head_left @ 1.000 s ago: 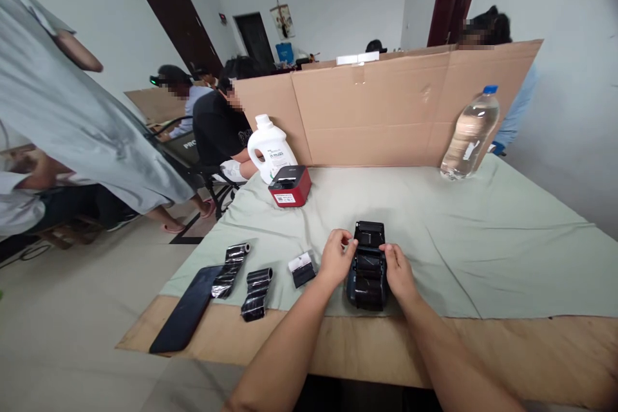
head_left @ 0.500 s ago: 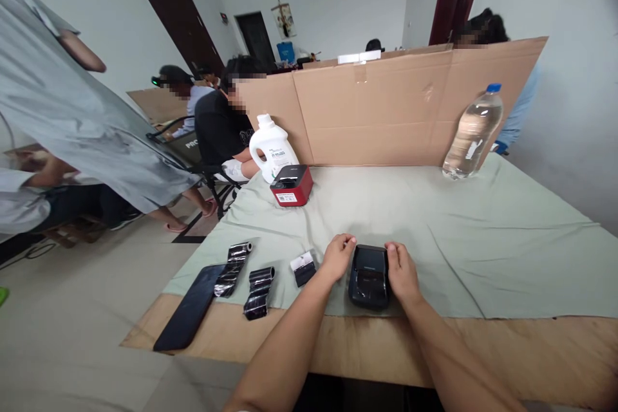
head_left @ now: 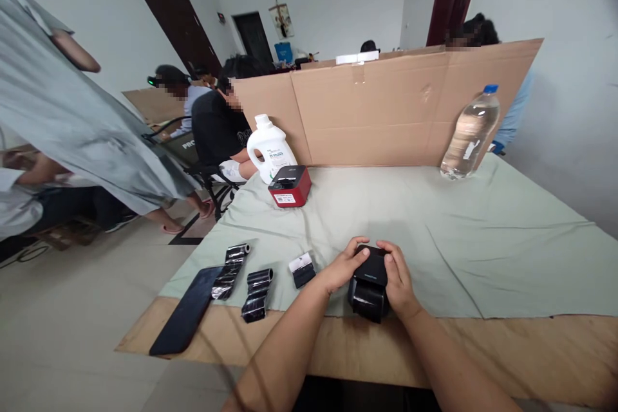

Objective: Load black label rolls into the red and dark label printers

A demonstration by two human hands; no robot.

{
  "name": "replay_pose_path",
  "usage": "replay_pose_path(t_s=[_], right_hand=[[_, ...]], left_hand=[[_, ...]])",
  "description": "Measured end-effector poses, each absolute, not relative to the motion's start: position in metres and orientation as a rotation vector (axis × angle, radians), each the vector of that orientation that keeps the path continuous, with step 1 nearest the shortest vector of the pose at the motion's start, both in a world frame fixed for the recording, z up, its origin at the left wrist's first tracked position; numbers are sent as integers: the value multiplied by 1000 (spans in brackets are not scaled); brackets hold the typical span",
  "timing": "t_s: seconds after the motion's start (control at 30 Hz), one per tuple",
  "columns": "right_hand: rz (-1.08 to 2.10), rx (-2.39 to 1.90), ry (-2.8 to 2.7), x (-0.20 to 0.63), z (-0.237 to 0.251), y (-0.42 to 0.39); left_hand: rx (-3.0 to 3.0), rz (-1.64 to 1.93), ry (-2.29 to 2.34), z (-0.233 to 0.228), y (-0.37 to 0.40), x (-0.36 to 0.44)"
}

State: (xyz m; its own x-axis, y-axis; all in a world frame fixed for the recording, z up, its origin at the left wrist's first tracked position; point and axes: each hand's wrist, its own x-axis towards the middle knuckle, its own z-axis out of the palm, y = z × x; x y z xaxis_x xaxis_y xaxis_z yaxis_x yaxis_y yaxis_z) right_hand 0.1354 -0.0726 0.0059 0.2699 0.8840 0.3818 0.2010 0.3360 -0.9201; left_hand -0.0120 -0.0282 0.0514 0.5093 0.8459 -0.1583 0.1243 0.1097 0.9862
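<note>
Left hand point(head_left: 344, 266): closed on the printer's point(head_left: 369, 283) left side.
Right hand point(head_left: 398, 279): gripping its right side.
Printer: tilted, on the counter point(head_left: 483, 232).

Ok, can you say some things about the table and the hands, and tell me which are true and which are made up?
1. Both hands, left hand and right hand, touch the small black printer. True.
2. The water bottle lies flat on the cloth. False: it stands upright by the cardboard wall.
3. A red and black box sits near the white jug. True.
4. The black phone is in the left hand. False: it lies at the table's left edge.
</note>
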Motion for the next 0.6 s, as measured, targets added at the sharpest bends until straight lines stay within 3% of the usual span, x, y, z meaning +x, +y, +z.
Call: replay_pose_path(t_s=[0.3,0.6], right_hand=[[1254,-1183,-821,137,2,-58],[1243,-1164,-805,138,5,-57]], left_hand=[[1102,968,978,40,-17,-8],[1117,964,954,41,-15,-11]])
